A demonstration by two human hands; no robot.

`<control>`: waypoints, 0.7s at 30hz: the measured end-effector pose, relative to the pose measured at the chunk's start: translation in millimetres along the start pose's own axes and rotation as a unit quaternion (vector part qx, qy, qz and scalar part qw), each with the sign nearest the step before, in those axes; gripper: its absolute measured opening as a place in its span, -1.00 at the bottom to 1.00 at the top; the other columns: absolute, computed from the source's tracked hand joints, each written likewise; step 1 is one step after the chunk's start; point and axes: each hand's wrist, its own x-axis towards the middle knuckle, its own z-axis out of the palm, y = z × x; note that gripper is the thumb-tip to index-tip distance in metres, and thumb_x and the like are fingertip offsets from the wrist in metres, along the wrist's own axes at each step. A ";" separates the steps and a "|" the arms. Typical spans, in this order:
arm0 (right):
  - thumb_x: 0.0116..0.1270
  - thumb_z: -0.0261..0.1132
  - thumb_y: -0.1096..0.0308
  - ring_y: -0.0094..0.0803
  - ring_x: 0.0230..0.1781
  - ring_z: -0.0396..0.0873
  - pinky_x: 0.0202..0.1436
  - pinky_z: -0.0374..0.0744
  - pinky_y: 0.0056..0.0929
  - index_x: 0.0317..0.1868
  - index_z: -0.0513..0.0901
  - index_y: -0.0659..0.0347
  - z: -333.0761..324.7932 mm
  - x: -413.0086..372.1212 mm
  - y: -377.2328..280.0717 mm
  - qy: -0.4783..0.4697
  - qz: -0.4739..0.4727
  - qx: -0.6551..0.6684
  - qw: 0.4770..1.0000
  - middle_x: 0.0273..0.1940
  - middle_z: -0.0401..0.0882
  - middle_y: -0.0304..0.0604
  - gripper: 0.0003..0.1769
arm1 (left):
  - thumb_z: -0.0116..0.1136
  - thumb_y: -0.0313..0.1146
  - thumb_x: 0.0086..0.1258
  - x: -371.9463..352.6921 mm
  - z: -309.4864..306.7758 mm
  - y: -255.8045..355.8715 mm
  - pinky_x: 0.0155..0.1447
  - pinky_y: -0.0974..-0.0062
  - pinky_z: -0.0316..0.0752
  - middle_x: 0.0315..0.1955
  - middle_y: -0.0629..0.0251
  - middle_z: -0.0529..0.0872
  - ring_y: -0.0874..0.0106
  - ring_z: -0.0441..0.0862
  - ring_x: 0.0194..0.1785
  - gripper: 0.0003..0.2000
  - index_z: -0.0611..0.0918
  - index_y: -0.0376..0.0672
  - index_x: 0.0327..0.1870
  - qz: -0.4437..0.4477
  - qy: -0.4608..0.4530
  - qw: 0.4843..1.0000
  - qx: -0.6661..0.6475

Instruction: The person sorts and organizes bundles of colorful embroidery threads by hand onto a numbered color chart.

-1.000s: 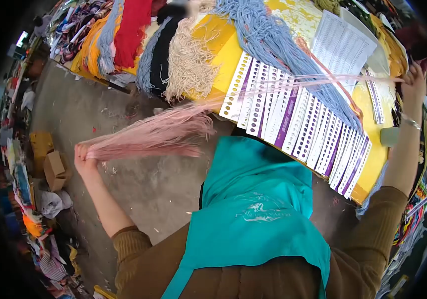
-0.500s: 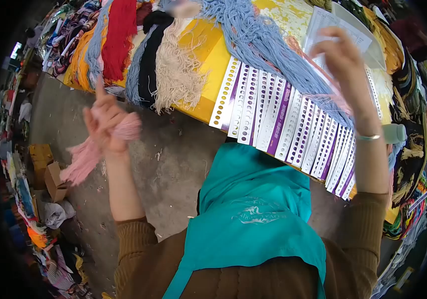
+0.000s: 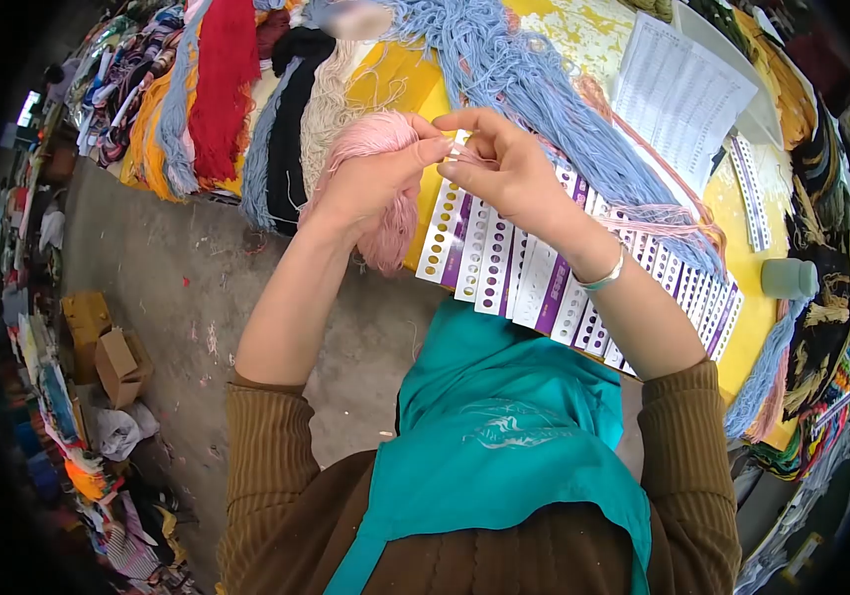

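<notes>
A looped hank of pink thread hangs from my left hand, whose fingers are closed around it. My right hand is close beside it, fingertips nearly meeting those of the left, and pinches a few pink strands. Both hands are above the near edge of the yellow table. Beneath my right hand lies a row of overlapping white and purple cards with punched holes. A long bundle of blue thread runs across the tops of the cards.
Red, black and beige thread bundles drape over the table's left side. A printed sheet, a lone hole card and a green-lidded jar are on the right. Cardboard boxes stand on the floor.
My left hand has brought the pink hank up and right to the table edge. My right hand has come down and left from the printed sheet to meet it, pinching strands.
</notes>
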 end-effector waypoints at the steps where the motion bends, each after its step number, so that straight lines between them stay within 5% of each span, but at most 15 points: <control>1: 0.38 0.28 0.36 -0.69 -0.48 0.40 -0.41 0.37 -0.61 0.03 0.59 0.28 1.9 2.7 7.3 0.048 -0.033 -0.054 0.997 -0.42 0.61 -0.30 -0.73 | 0.21 -0.25 0.43 3.6 0.8 -0.9 -0.44 0.74 0.18 -0.46 0.53 0.60 0.75 0.29 -0.52 -0.82 0.63 -0.17 -0.18 -0.012 0.023 1.000 0.005; 3: 0.37 0.33 0.36 -0.74 -0.48 0.39 -0.42 0.35 -0.66 -0.15 0.69 0.29 3.3 10.6 22.8 0.140 -0.097 -0.163 0.972 -0.46 0.57 -0.37 -0.83 | 0.19 -0.31 0.44 13.2 2.2 -2.5 -0.49 0.75 0.15 -0.47 0.49 0.61 0.74 0.27 -0.57 -0.85 0.63 -0.20 -0.20 -0.036 0.069 0.997 0.013; 6: 0.36 0.34 0.30 -0.71 -0.55 0.37 -0.45 0.36 -0.64 -0.30 0.72 0.31 -11.4 29.6 43.6 0.195 0.024 -0.102 0.975 -0.52 0.54 -0.38 -0.79 | 0.21 -0.26 0.42 30.0 -6.7 -1.7 -0.49 0.72 0.17 -0.46 0.48 0.63 0.71 0.24 -0.59 -0.79 0.66 -0.19 -0.09 -0.067 0.113 0.991 0.021; 9: 0.39 0.31 0.27 -0.70 -0.54 0.38 -0.45 0.37 -0.61 -0.23 0.72 0.33 -17.3 38.6 67.5 0.175 0.064 -0.109 0.976 -0.54 0.54 -0.36 -0.75 | 0.24 -0.21 0.39 52.2 -18.0 -11.5 -0.49 0.68 0.22 -0.42 0.47 0.65 0.71 0.25 -0.59 -0.71 0.67 -0.20 0.00 -0.177 0.102 0.978 0.047; 12: 0.40 0.29 0.27 -0.69 -0.54 0.38 -0.46 0.36 -0.60 -0.23 0.72 0.32 -19.4 40.3 75.9 0.166 0.086 -0.132 0.973 -0.53 0.54 -0.37 -0.75 | 0.27 -0.18 0.35 63.1 -12.8 -18.5 -0.47 0.65 0.26 -0.40 0.48 0.64 0.70 0.30 -0.56 -0.69 0.67 -0.18 -0.02 -0.194 0.081 0.975 0.069; 15: 0.40 0.28 0.28 -0.71 -0.57 0.37 -0.51 0.33 -0.63 -0.16 0.71 0.30 -20.9 40.4 79.7 0.152 0.097 -0.099 0.979 -0.52 0.56 -0.35 -0.77 | 0.26 -0.20 0.36 65.7 -6.2 -18.8 -0.46 0.66 0.26 -0.40 0.49 0.62 0.70 0.32 -0.54 -0.72 0.66 -0.15 -0.02 -0.169 0.084 0.975 0.114; 18: 0.38 0.29 0.31 -0.71 -0.57 0.40 -0.50 0.35 -0.64 -0.03 0.66 0.29 -24.8 39.5 72.9 0.124 0.109 -0.034 0.986 -0.51 0.60 -0.33 -0.75 | 0.26 -0.21 0.37 67.4 -0.8 -25.1 -0.46 0.67 0.24 -0.46 0.51 0.59 0.70 0.32 -0.54 -0.74 0.66 -0.12 -0.03 -0.030 0.073 0.992 0.098; 21: 0.34 0.31 0.35 -0.68 -0.52 0.49 -0.43 0.42 -0.60 0.08 0.58 0.29 -27.3 35.1 58.1 0.090 0.109 -0.025 0.990 -0.52 0.63 -0.28 -0.66 | 0.26 -0.21 0.39 67.7 0.4 -18.2 -0.45 0.67 0.23 -0.48 0.53 0.56 0.71 0.32 -0.52 -0.76 0.65 -0.11 -0.04 -0.116 0.040 0.988 0.096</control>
